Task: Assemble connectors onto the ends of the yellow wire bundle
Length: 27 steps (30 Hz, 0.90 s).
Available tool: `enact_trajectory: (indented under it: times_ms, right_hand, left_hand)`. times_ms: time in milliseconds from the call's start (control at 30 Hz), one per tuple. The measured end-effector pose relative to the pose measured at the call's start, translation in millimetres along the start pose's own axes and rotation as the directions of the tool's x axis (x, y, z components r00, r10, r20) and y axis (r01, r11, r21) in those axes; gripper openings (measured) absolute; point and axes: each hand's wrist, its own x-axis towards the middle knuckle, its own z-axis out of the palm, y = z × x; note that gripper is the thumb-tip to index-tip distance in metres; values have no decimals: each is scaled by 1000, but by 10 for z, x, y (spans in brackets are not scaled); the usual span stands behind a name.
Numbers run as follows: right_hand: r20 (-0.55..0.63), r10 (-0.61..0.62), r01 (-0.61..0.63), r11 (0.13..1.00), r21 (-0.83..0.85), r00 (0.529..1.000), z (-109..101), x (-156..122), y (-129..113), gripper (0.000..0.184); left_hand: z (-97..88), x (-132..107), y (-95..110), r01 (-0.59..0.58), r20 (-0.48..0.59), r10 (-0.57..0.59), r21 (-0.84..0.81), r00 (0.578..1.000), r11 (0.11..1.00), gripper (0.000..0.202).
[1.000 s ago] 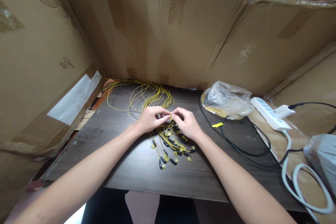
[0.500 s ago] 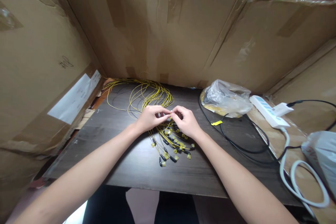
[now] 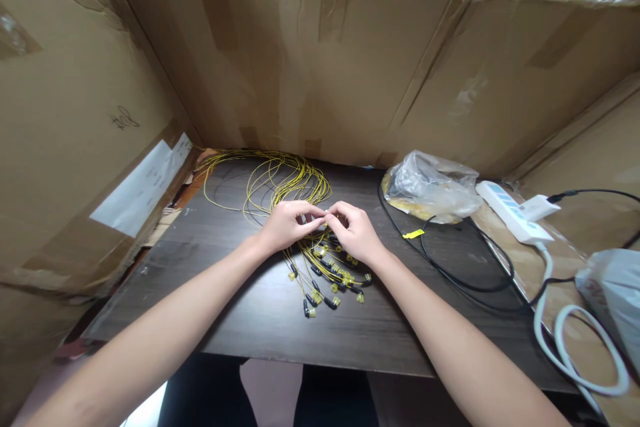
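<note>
My left hand (image 3: 290, 223) and my right hand (image 3: 354, 232) meet over the middle of the dark table, both closed in a pinch with fingertips touching. Whatever small piece is between the fingertips is too hidden to name. Beneath and behind them runs a bundle of thin yellow cables (image 3: 305, 180), looping back to the far left. Toward me the cables fan out into several black connectors (image 3: 330, 303) with clear yellow caps (image 3: 312, 312), lying on the tabletop below my hands.
Cardboard walls (image 3: 300, 67) enclose the table (image 3: 240, 320). At right lie a clear plastic bag (image 3: 433, 183), a black cable (image 3: 460, 283) with a yellow tag (image 3: 413, 234), a white power strip (image 3: 510, 210) with a plugged-in adapter (image 3: 539, 208), and a whitish bag (image 3: 613, 300).
</note>
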Motion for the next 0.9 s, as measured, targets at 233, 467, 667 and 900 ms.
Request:
enact_trajectory:
  times_ms: [233, 467, 667, 900]
  right_hand:
    - [16, -9, 11, 998, -63, 1000, 2, 11, -10, 36]
    - [-13, -10, 9, 1000, -26, 1000, -9, 10, 12, 16]
    - [-5, 10, -10, 1000, -5, 1000, -15, 18, 9, 20]
    - [-12, -3, 2, 999, -52, 1000, -17, 22, 17, 31]
  left_hand:
    - [1, 0, 1, -4, -5, 4, -6, 1000, 1000, 12]
    - [-14, 5, 36, 21, -16, -22, -8, 1000, 1000, 11]
    - [1, -5, 17, 0, -12, -1, -32, 1000, 999, 15]
    - [-7, -1, 29, -2, -9, 2, 0, 1000, 1000, 13]
